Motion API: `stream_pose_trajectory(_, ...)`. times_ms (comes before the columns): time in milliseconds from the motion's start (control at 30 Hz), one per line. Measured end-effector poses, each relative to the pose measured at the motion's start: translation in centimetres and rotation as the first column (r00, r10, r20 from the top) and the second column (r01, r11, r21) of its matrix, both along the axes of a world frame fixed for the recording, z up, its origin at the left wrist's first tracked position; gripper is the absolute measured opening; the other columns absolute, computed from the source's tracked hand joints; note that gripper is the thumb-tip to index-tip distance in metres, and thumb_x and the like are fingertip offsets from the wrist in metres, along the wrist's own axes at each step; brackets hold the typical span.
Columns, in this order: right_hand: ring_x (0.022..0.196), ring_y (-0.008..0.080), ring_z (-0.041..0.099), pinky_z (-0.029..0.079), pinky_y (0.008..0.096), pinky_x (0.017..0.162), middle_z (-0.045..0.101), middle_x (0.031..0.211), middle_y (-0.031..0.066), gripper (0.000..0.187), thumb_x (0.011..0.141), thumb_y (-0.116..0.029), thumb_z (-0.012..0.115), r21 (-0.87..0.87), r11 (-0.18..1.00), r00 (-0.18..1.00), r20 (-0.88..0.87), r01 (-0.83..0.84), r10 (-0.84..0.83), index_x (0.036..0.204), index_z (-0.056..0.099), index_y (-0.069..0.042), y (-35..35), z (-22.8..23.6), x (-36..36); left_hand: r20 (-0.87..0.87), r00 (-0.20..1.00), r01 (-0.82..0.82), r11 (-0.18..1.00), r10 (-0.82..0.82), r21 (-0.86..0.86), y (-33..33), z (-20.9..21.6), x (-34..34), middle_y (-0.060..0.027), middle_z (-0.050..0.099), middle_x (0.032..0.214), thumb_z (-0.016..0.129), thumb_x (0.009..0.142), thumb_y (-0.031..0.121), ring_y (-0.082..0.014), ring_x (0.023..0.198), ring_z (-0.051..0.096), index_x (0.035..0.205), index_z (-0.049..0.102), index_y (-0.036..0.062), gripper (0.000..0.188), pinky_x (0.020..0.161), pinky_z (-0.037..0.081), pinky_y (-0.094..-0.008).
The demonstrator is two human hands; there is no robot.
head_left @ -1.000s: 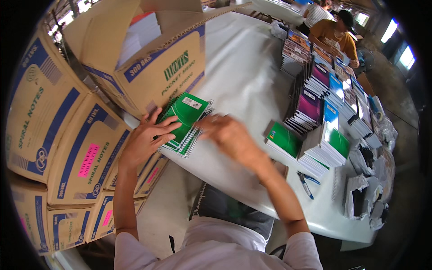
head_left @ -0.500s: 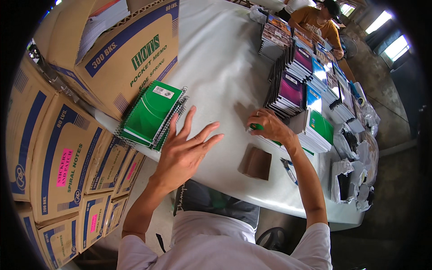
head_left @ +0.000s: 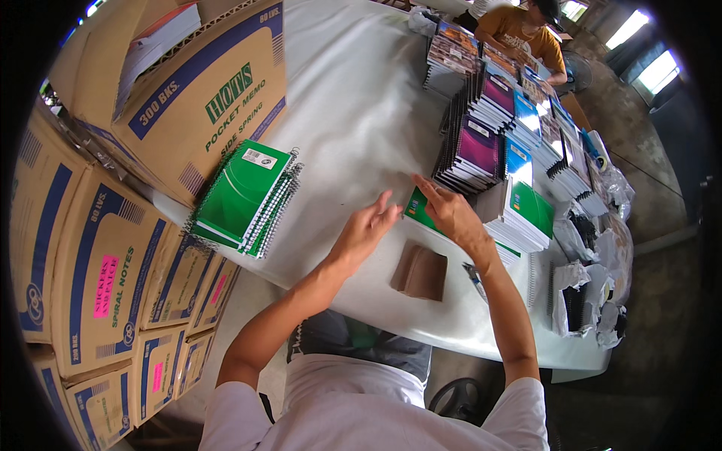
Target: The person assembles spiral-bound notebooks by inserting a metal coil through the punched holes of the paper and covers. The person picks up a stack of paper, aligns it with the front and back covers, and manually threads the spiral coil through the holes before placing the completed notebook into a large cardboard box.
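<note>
My right hand lies over a green-covered notebook on the white-covered table, its fingers stretched out across the cover. Much of that notebook is hidden under the hand. Just left of it, my left hand hovers with fingers loosely extended and nothing visible in them. A brown block-like piece rests nearer to me. Beside my right forearm lies a small hand tool, partly covered. Farther left, a stack of green spiral notebooks stands against a carton.
An open cardboard carton stands at the left, above several stacked cartons. Piles of purple notebooks and green notebooks line the right side. Torn plastic-wrapped bundles sit at the right edge. Another person works at the far end.
My left hand has moved right, away from the green stack, toward my right hand. My right hand has gone from a curled grip to fingers stretched over the green cover.
</note>
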State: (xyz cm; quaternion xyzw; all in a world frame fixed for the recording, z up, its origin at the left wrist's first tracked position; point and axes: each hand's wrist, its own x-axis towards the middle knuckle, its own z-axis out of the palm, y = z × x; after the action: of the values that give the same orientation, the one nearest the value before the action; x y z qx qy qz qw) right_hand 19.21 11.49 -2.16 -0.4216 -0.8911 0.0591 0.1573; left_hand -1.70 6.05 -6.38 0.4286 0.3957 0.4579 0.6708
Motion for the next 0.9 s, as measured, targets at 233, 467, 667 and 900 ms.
stream_pose_trajectory(233, 0.133, 0.0372, 0.050, 0.043, 0.0478, 0.111, 0.052, 0.140, 0.0227, 0.059, 0.082, -0.003, 0.069, 0.266, 0.927, 0.962, 0.003, -0.265, 0.274, 0.137, 0.047, 0.004, -7.0, -0.7, -2.4, 0.243, 0.929, 0.338, 0.905, -0.278, -0.256, 4.7, -0.7, 0.9, -0.0062, 0.065, 0.113, 0.062, 0.098, 0.040, -0.0209, 0.103, 0.067, 0.135, 0.051, 0.0059, 0.052, 0.095, 0.053, -0.0388)
stream_pose_trajectory(467, 0.125, 0.0281, 0.051, 0.033, 0.0415, 0.114, 0.052, 0.130, 0.0150, 0.065, 0.082, -0.013, 0.080, -0.240, 0.939, 0.506, -0.794, 0.247, -0.337, 0.133, 0.042, 0.000, -14.2, -1.4, -1.7, -0.134, 0.873, 0.485, 0.801, -0.469, 0.353, -1.9, 2.6, -6.3, -0.0100, 0.056, 0.141, 0.055, 0.098, 0.010, -0.0191, 0.133, 0.050, 0.153, 0.036, 0.0042, 0.058, 0.110, 0.037, -0.0329)
stream_pose_trajectory(667, 0.104, 0.0238, 0.054, 0.041, 0.0292, 0.096, 0.054, 0.111, 0.0130, 0.032, 0.089, 0.016, 0.053, -0.554, 0.833, 0.397, -0.760, 0.018, -0.514, 0.112, 0.041, -0.003, -19.5, -6.8, -6.2, -0.246, 0.860, 0.503, 0.825, -0.448, 0.256, -6.4, -1.2, -7.9, -0.0150, 0.047, 0.151, 0.064, 0.094, 0.018, -0.0265, 0.143, 0.039, 0.157, 0.023, 0.0044, 0.076, 0.118, 0.027, -0.0393)
stream_pose_trajectory(900, 0.106, 0.0320, 0.057, 0.043, 0.0311, 0.095, 0.055, 0.114, 0.0187, 0.034, 0.088, 0.017, 0.052, -0.517, 0.854, 0.542, -0.700, 0.065, -0.465, 0.115, 0.041, -0.001, -19.7, -7.4, -5.7, -0.839, 0.402, 0.692, 0.479, 0.366, 0.540, -8.2, 5.8, -2.0, -0.0190, 0.026, 0.161, 0.067, 0.085, 0.046, -0.0415, 0.150, 0.017, 0.157, 0.021, 0.0070, 0.094, 0.117, 0.023, -0.0573)
